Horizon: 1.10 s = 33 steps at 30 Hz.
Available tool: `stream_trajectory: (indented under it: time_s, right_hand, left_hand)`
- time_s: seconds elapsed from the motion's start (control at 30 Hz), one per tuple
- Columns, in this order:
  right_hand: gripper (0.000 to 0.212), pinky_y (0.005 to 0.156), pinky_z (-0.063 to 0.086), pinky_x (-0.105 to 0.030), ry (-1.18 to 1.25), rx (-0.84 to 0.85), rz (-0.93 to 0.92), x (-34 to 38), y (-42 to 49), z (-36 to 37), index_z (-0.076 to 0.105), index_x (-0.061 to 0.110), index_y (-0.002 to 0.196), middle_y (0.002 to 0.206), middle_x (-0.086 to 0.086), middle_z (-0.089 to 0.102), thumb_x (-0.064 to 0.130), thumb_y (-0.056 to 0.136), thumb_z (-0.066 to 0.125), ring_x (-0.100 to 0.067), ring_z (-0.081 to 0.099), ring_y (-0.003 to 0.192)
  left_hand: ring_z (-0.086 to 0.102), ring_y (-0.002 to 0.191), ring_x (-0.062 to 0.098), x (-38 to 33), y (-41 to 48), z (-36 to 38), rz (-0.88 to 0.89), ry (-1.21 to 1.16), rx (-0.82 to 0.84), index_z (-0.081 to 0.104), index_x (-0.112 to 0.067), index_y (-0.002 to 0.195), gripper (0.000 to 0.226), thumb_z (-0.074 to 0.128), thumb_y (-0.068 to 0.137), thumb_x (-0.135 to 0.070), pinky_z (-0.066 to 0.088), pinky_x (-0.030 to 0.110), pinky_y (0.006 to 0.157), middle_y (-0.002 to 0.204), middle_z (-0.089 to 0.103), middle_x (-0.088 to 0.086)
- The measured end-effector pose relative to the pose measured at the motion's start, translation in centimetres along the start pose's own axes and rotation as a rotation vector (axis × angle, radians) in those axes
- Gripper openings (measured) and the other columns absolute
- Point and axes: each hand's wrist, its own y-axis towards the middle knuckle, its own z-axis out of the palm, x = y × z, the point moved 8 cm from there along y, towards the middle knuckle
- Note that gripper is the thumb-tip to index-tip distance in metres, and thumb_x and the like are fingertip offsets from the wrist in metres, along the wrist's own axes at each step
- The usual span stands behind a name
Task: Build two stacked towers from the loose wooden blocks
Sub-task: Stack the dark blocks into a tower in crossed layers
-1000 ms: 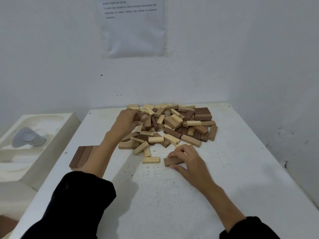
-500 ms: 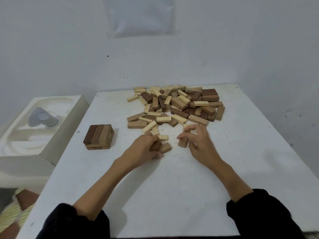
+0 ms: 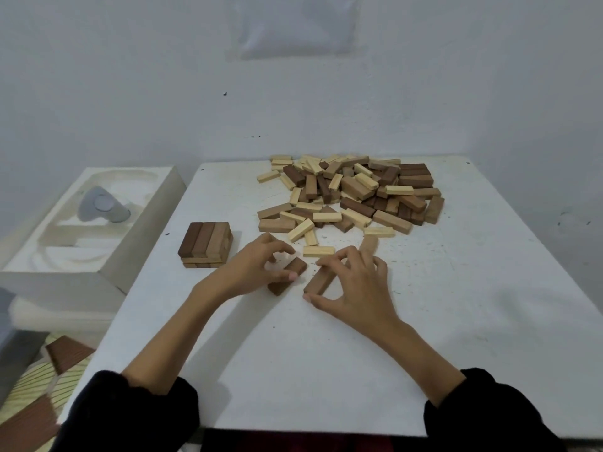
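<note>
Left grip [image 3: 251, 265] pinches one dark block [image 3: 287, 275] and right grip [image 3: 359, 285] pinches one mid-brown block [image 3: 318, 280], both down at the table [image 3: 326, 370] at frame centre. Likely the second tower's base is being laid; next they need aligning side by side. One started stack [image 3: 205, 244] stands centre-left; the loose pile [image 3: 352, 194], upper centre, defies counting.

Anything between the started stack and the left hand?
No. In the head view only bare white table separates the stack from the left hand, which pinches a dark block.
</note>
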Motion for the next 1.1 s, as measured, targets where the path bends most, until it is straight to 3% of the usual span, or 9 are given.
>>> stream_trajectory:
  time_s: [0.17, 0.3, 0.43, 0.53, 0.6, 0.7, 0.87, 0.97, 1.1]
  right_hand:
    - [0.085, 0.099, 0.010, -0.026, 0.092, 0.152, -0.049, -0.1, -0.2, 0.0, 0.044, 0.033, 0.133, 0.127, 0.011, 0.046, 0.078, 0.062, 0.032, -0.011, 0.035, 0.121]
    - [0.072, 0.096, 0.019, -0.028, 0.241, 0.111, -0.045, -1.1, 0.4, -0.8, 0.047, 0.033, 0.132, 0.130, 0.011, 0.046, 0.073, 0.075, 0.034, -0.008, 0.033, 0.122]
    - [0.037, 0.096, 0.039, -0.039, 0.217, -0.062, 0.064, -4.9, 0.7, -2.3, 0.060, 0.014, 0.122, 0.126, -0.006, 0.056, 0.016, 0.091, 0.041, -0.024, 0.044, 0.117]
    - [0.043, 0.086, 0.048, -0.044, 0.114, -0.037, 0.014, -5.8, 0.4, -2.3, 0.064, 0.011, 0.117, 0.122, -0.007, 0.060, -0.010, 0.082, 0.054, -0.029, 0.053, 0.108]
    - [0.041, 0.077, 0.049, -0.042, 0.070, -0.042, -0.044, -5.6, 0.0, -2.6, 0.068, 0.016, 0.112, 0.114, -0.003, 0.064, -0.007, 0.078, 0.065, -0.027, 0.057, 0.101]
    - [0.040, 0.080, 0.040, -0.037, 0.067, -0.068, -0.071, -5.2, -0.5, -3.1, 0.071, 0.022, 0.105, 0.102, 0.003, 0.068, 0.006, 0.069, 0.080, -0.023, 0.059, 0.096]
    - [0.047, 0.095, 0.039, -0.054, 0.147, -0.048, -0.091, -4.2, -0.5, -3.2, 0.069, 0.022, 0.104, 0.097, 0.006, 0.069, 0.014, 0.061, 0.085, -0.021, 0.061, 0.098]
    - [0.056, 0.089, 0.042, -0.040, 0.209, -0.017, -0.084, -4.1, -0.4, -3.2, 0.066, 0.024, 0.110, 0.109, 0.004, 0.063, 0.020, 0.059, 0.087, -0.017, 0.054, 0.103]
    - [0.057, 0.087, 0.038, -0.024, 0.311, 0.054, 0.147, -7.2, -0.3, -3.3, 0.061, 0.028, 0.119, 0.113, 0.008, 0.053, 0.020, 0.067, 0.083, -0.007, 0.045, 0.106]
  left_hand:
    - [0.063, 0.088, 0.010, 0.6, -1.0, 0.3, 0.003, -0.120, 0.060, 0.057, -0.027, 0.121, 0.061, 0.084, 0.067, -0.028, 0.052, 0.021, 0.082, 0.115, 0.050, -0.003]
    - [0.062, 0.080, 0.006, 0.0, -1.0, 0.7, 0.008, -0.180, -0.020, 0.055, -0.031, 0.120, 0.063, 0.082, 0.064, -0.039, 0.050, 0.015, 0.075, 0.112, 0.052, -0.002]
    - [0.055, 0.091, 0.006, -1.4, -1.4, 2.2, 0.005, -0.200, -0.055, 0.042, -0.032, 0.135, 0.090, 0.074, 0.056, -0.060, 0.045, 0.017, 0.080, 0.116, 0.042, -0.005]
    - [0.045, 0.103, 0.008, -2.1, -1.2, 3.7, 0.029, -0.141, -0.114, 0.037, -0.028, 0.138, 0.091, 0.081, 0.063, -0.052, 0.041, 0.021, 0.086, 0.118, 0.037, -0.008]
    - [0.044, 0.106, 0.011, -2.2, -0.7, 3.9, 0.053, -0.124, -0.142, 0.038, -0.024, 0.138, 0.082, 0.080, 0.070, -0.043, 0.038, 0.019, 0.086, 0.117, 0.039, -0.007]
    - [0.047, 0.108, 0.013, -2.6, 0.1, 3.5, 0.107, -0.136, -0.133, 0.039, -0.019, 0.137, 0.074, 0.079, 0.075, -0.028, 0.037, 0.013, 0.081, 0.118, 0.046, -0.003]
    - [0.051, 0.105, 0.009, -2.8, 1.0, 2.7, 0.153, -0.220, -0.108, 0.044, -0.019, 0.135, 0.071, 0.080, 0.074, -0.017, 0.038, 0.005, 0.083, 0.118, 0.055, -0.003]
    - [0.052, 0.111, 0.008, -2.7, 1.2, 2.7, 0.182, -0.246, -0.061, 0.045, -0.020, 0.136, 0.070, 0.079, 0.076, -0.012, 0.040, 0.013, 0.093, 0.121, 0.057, -0.003]
    - [0.051, 0.116, 0.008, -2.4, 1.1, 2.7, 0.198, -0.248, -0.095, 0.049, -0.021, 0.134, 0.066, 0.079, 0.076, -0.012, 0.039, 0.011, 0.095, 0.125, 0.056, -0.005]
